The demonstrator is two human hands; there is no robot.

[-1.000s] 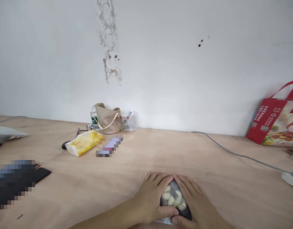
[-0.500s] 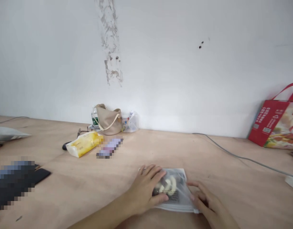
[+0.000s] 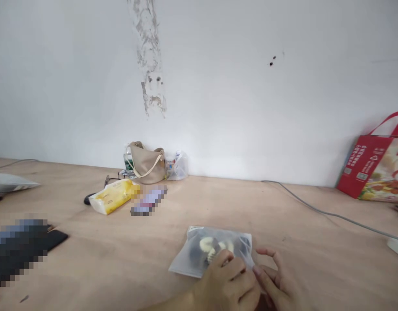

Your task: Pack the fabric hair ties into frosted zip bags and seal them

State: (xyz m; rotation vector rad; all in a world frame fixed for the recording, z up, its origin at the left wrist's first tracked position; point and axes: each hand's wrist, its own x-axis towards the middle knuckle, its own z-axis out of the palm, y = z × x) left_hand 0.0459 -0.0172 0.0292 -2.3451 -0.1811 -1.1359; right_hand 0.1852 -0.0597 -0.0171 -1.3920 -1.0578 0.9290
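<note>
A frosted plastic pouch with dark and cream-coloured things inside lies flat on the wooden table, near its front edge. My left hand rests on the pouch's near edge with the fingers curled and pinched on the plastic. Beside it, my right hand touches the pouch's near right corner, its fingers bent and meeting the left hand's fingertips at that edge.
A yellow packet and a beige bag with a bottle lie at the back left by the white wall. A grey cable runs across the right. A red gift bag stands far right, a black phone lies at left.
Both hands have drawn back from on top of the pouch to its near edge. The pouch, earlier pressed flat under them, now lies uncovered and shifted slightly left.
</note>
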